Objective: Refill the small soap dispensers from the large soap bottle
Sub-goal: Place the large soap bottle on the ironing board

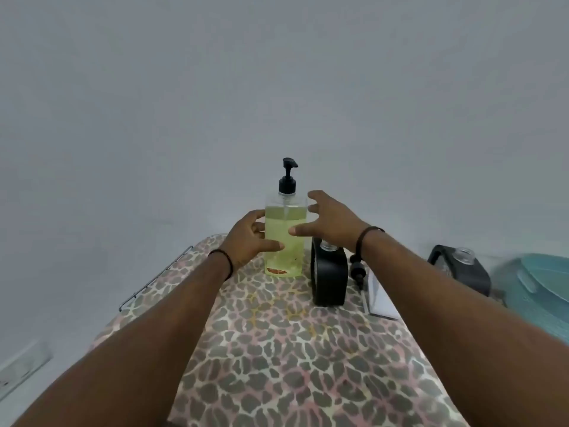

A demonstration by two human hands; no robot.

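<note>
Surface (277, 349): leopard-print cover.
Left hand (246, 238): fingers and thumb curled round the large soap bottle (285, 241).
Right hand (329, 224): fingers spread, at the bottle's right side.
Large soap bottle: upright at the far end.
Small dispenser (329, 272): black, just right of bottle.

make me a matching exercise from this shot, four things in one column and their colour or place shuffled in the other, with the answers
Things:
1. large soap bottle
2. pump head
3. left hand
4. nearer small soap dispenser

Descriptions:
A. black, atop the tall bottle
B. clear, holding yellow-green liquid
C. black body, open clear neck, right of the tall bottle
D. grips the tall bottle's left side

Pairs: 1-B, 2-A, 3-D, 4-C
</note>
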